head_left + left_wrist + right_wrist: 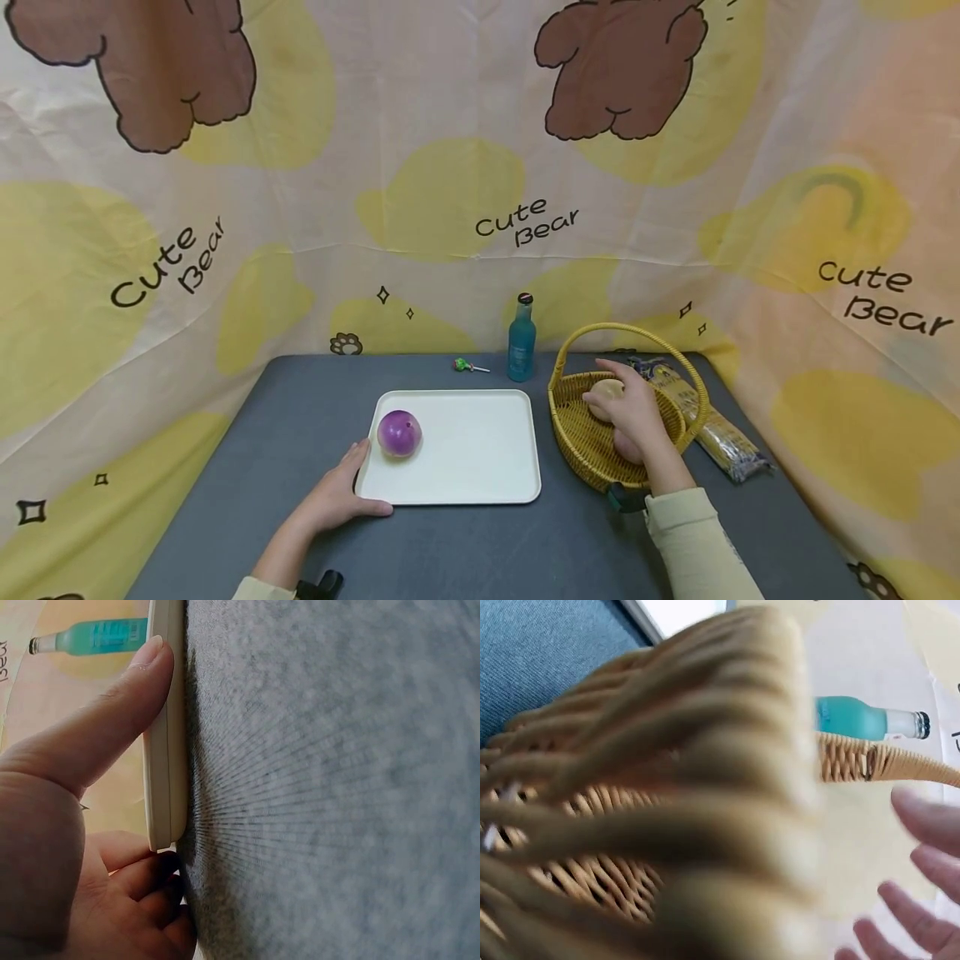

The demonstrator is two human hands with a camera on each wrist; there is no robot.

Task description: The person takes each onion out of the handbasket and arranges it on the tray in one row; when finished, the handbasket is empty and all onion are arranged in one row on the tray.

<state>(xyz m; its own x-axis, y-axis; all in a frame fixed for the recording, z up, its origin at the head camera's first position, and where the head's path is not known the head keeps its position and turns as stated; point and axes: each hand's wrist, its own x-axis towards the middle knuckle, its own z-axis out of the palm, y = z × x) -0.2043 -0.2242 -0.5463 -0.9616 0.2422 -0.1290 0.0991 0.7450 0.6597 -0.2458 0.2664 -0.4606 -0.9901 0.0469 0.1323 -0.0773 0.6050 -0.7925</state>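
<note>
At the near left corner of a white rectangular tray (472,450), my left hand (341,492) lays its thumb along the front edge and its fingers along the left side. The left wrist view shows that thumb (112,720) straight against the tray's rim (165,780). On the tray's left part sits a shiny purple round thing (399,434). My right hand (633,408) reaches over a yellow wicker basket (577,442) with its fingers spread. Beneath it lie a pale yellowish round thing (606,396) and a pinkish one (627,447), both partly hidden. In the right wrist view, nothing shows between the fingers (915,915).
A blue bottle (521,342) stands upright at the back of the grey table (465,550). Left of it lies a green lollipop (468,365). A long plastic packet (720,429) lies right of the basket, whose tall handle (630,327) arches above. A printed cloth (450,183) hangs behind.
</note>
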